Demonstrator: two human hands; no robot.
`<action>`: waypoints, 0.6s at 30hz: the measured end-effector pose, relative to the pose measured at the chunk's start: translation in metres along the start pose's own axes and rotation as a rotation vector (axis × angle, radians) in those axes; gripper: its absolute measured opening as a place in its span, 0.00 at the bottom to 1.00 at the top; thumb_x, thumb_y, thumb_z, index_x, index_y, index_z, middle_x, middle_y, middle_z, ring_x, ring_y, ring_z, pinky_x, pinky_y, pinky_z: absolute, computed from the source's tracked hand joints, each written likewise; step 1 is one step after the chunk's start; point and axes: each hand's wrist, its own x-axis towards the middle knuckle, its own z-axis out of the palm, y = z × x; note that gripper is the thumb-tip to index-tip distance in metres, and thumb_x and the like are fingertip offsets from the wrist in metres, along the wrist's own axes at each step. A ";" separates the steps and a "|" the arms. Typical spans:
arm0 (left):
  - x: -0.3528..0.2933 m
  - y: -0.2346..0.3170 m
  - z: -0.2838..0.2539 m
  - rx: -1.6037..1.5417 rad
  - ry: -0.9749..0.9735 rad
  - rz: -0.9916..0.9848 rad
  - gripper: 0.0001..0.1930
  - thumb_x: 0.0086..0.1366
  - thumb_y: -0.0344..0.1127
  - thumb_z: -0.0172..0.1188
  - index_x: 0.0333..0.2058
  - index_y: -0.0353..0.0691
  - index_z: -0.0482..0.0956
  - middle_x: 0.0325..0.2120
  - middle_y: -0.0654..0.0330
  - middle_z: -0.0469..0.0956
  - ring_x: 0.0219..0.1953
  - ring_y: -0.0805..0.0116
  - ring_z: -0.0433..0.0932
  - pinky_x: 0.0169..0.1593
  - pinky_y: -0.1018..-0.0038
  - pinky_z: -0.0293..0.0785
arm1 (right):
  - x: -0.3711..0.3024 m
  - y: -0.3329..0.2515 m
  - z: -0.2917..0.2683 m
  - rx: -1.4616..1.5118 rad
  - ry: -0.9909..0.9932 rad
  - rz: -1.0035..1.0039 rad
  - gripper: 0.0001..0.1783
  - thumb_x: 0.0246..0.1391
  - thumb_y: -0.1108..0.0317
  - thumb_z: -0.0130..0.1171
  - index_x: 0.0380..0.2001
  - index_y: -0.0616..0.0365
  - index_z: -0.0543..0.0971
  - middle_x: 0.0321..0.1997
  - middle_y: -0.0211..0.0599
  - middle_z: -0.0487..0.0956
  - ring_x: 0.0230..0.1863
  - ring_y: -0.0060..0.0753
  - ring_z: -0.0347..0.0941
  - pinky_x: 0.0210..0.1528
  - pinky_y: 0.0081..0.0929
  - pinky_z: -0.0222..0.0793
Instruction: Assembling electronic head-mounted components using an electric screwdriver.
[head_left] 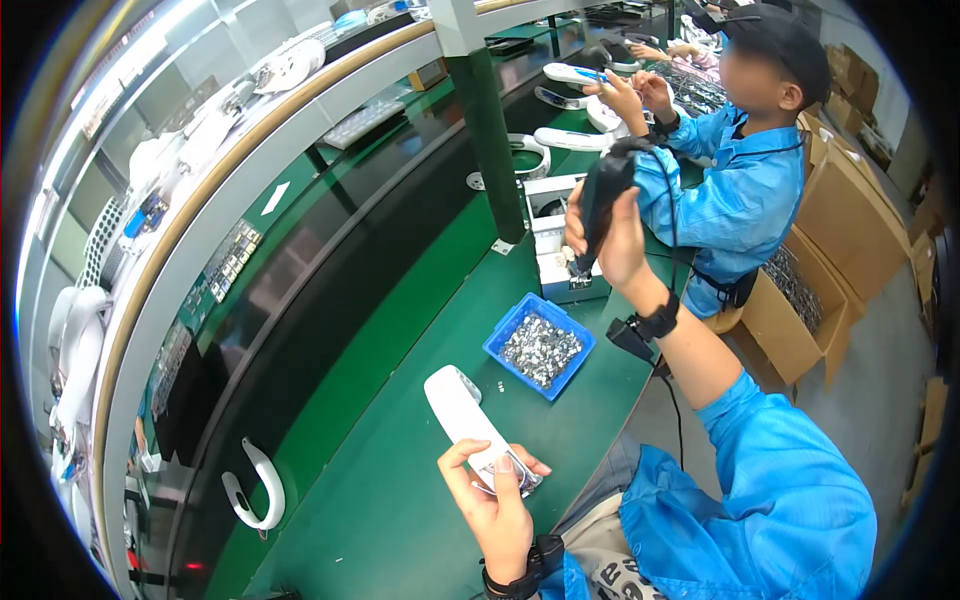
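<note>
I've got the left hand (492,500) pinching the near end of a curved white plastic housing (455,405), thumb and fingers closed on it. Its rounded far end points away over the green bench (415,530). Some metal shows at the near end; too small to make out.

Right hand (622,240) is wrapped round a black corded handheld tool (604,195), looks like an electric screwdriver, raised, tip down, well apart from the housing. In my view its tip overlaps a grey-white box (552,268).

Blue plastic tray (575,372) sits between the hands, full of small metal parts (540,350), can't tell which kind. Two tiny bits lie just beside it. White U-shaped piece (272,490) far left, untouched. Co-worker in blue jacket (735,215) to the right, near an open cardboard box (785,345) of metal pieces.
</note>
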 end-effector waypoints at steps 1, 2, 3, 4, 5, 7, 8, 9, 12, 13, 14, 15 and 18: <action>0.001 -0.001 0.000 0.002 -0.001 -0.003 0.11 0.80 0.30 0.48 0.56 0.44 0.60 0.29 0.50 0.80 0.27 0.60 0.82 0.35 0.66 0.80 | 0.005 0.010 -0.007 -0.013 -0.026 -0.021 0.46 0.69 0.24 0.38 0.45 0.66 0.73 0.24 0.33 0.70 0.21 0.21 0.66 0.25 0.20 0.62; 0.001 -0.002 0.000 -0.020 -0.015 -0.035 0.12 0.80 0.30 0.49 0.56 0.45 0.58 0.28 0.50 0.80 0.27 0.60 0.81 0.35 0.65 0.80 | 0.006 0.018 -0.012 -0.036 -0.023 -0.009 0.46 0.69 0.25 0.38 0.44 0.66 0.73 0.24 0.33 0.71 0.21 0.21 0.67 0.24 0.20 0.63; 0.001 -0.002 -0.001 -0.040 -0.026 -0.069 0.12 0.80 0.30 0.49 0.55 0.46 0.57 0.27 0.50 0.79 0.27 0.60 0.81 0.35 0.65 0.80 | 0.007 0.023 -0.013 -0.082 -0.032 -0.013 0.46 0.68 0.24 0.38 0.44 0.66 0.73 0.24 0.33 0.71 0.22 0.20 0.67 0.24 0.19 0.63; 0.001 -0.003 -0.001 -0.038 -0.024 -0.071 0.12 0.80 0.30 0.49 0.55 0.46 0.57 0.27 0.50 0.79 0.27 0.60 0.81 0.35 0.65 0.80 | 0.008 0.026 -0.014 -0.129 -0.041 -0.017 0.46 0.68 0.24 0.38 0.44 0.66 0.73 0.24 0.33 0.71 0.22 0.20 0.68 0.25 0.19 0.63; 0.001 -0.003 -0.001 -0.029 -0.032 -0.067 0.12 0.80 0.30 0.49 0.55 0.47 0.57 0.26 0.50 0.79 0.26 0.61 0.81 0.35 0.65 0.80 | 0.009 0.026 -0.015 -0.128 -0.041 -0.016 0.46 0.68 0.24 0.38 0.44 0.66 0.73 0.24 0.33 0.71 0.22 0.20 0.68 0.25 0.19 0.63; 0.000 -0.002 0.000 -0.021 -0.037 -0.065 0.12 0.80 0.30 0.48 0.55 0.47 0.57 0.25 0.50 0.79 0.26 0.61 0.80 0.35 0.65 0.80 | 0.008 0.027 -0.016 -0.158 -0.037 0.042 0.47 0.67 0.23 0.38 0.43 0.66 0.73 0.24 0.33 0.72 0.22 0.20 0.69 0.24 0.19 0.64; -0.001 -0.001 0.002 -0.058 -0.027 -0.084 0.12 0.79 0.28 0.48 0.55 0.46 0.57 0.26 0.50 0.78 0.27 0.62 0.79 0.36 0.66 0.79 | 0.007 0.027 -0.016 -0.158 -0.038 0.042 0.47 0.67 0.23 0.38 0.43 0.66 0.73 0.24 0.33 0.72 0.22 0.20 0.69 0.24 0.19 0.64; -0.001 0.000 0.002 -0.095 -0.018 -0.100 0.12 0.79 0.26 0.48 0.55 0.44 0.58 0.26 0.51 0.78 0.28 0.63 0.78 0.36 0.66 0.79 | 0.008 0.028 -0.016 -0.142 -0.042 0.081 0.46 0.67 0.23 0.38 0.43 0.65 0.73 0.24 0.32 0.72 0.21 0.20 0.69 0.24 0.20 0.64; -0.003 -0.002 0.000 -0.112 -0.025 -0.104 0.13 0.78 0.25 0.48 0.55 0.44 0.58 0.27 0.52 0.77 0.28 0.66 0.77 0.36 0.68 0.77 | 0.000 0.024 -0.010 -0.009 -0.008 0.170 0.46 0.67 0.23 0.38 0.42 0.64 0.73 0.24 0.32 0.72 0.20 0.21 0.68 0.23 0.21 0.65; -0.003 -0.002 0.000 -0.112 -0.012 -0.099 0.13 0.78 0.25 0.48 0.55 0.44 0.58 0.27 0.52 0.77 0.28 0.66 0.77 0.36 0.68 0.77 | -0.008 0.018 -0.006 0.050 -0.008 0.170 0.47 0.67 0.22 0.37 0.42 0.64 0.73 0.24 0.32 0.72 0.20 0.22 0.68 0.23 0.21 0.65; -0.003 -0.003 0.001 -0.113 -0.026 -0.097 0.13 0.78 0.24 0.49 0.55 0.44 0.58 0.27 0.53 0.77 0.28 0.68 0.77 0.36 0.69 0.77 | -0.015 0.012 -0.002 0.088 0.012 0.166 0.49 0.65 0.19 0.33 0.43 0.61 0.73 0.23 0.32 0.70 0.18 0.23 0.66 0.22 0.22 0.64; -0.003 -0.004 0.002 -0.112 -0.041 -0.098 0.14 0.78 0.24 0.49 0.56 0.44 0.58 0.27 0.54 0.77 0.28 0.69 0.76 0.36 0.71 0.76 | -0.022 -0.001 0.012 0.164 0.017 0.159 0.49 0.64 0.18 0.31 0.43 0.60 0.72 0.22 0.32 0.69 0.18 0.23 0.64 0.22 0.23 0.64; -0.003 -0.008 0.002 -0.081 -0.044 -0.064 0.14 0.79 0.27 0.50 0.56 0.46 0.58 0.26 0.54 0.77 0.26 0.69 0.76 0.34 0.70 0.77 | -0.043 -0.058 0.071 0.272 -0.026 0.095 0.47 0.61 0.14 0.29 0.41 0.53 0.67 0.19 0.27 0.63 0.15 0.22 0.57 0.16 0.24 0.57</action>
